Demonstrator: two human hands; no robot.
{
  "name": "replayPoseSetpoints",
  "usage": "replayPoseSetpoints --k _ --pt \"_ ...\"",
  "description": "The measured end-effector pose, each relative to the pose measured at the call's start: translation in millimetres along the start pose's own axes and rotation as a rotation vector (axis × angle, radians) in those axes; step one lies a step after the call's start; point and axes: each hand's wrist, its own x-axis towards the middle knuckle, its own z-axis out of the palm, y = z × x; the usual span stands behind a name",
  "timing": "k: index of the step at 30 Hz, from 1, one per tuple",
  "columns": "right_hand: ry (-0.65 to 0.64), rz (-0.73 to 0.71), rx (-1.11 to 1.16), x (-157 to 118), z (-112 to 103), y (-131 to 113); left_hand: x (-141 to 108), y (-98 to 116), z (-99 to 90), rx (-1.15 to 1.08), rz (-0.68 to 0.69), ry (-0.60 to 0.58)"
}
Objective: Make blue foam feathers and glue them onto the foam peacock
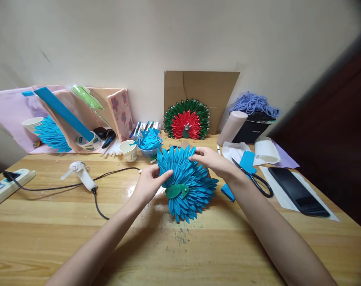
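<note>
Both hands hold a blue peacock craft [192, 190] above the table, its fan of layered petal-like feathers tilted to the side. A green peacock body [177, 191] with a small pale bead is fixed near its left edge. My left hand [152, 178] grips the left edge, thumb on the front and fingers hidden behind. At the upper edge, my right hand [208, 159] pinches the feathers between thumb and fingers. Close behind are a bowl of blue cut scraps [149, 145] and a paper cup [128, 150].
A glue gun [83, 174] with its cord lies left, near a power strip [12, 184]. Black scissors [258, 182] and a phone [296, 190] lie right. A red and green peacock craft [187, 121] leans on cardboard [201, 85] at the back.
</note>
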Motion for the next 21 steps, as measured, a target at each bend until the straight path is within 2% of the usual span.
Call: replayPoseSetpoints --k 13,21 --pt "0.013 0.040 -0.005 0.4 0.4 0.0 0.4 -1.1 0.0 0.012 0.000 0.056" --pt "0.079 -0.063 0.082 -0.5 -3.0 -1.8 2.0 -2.4 -1.3 -0.004 -0.021 0.055"
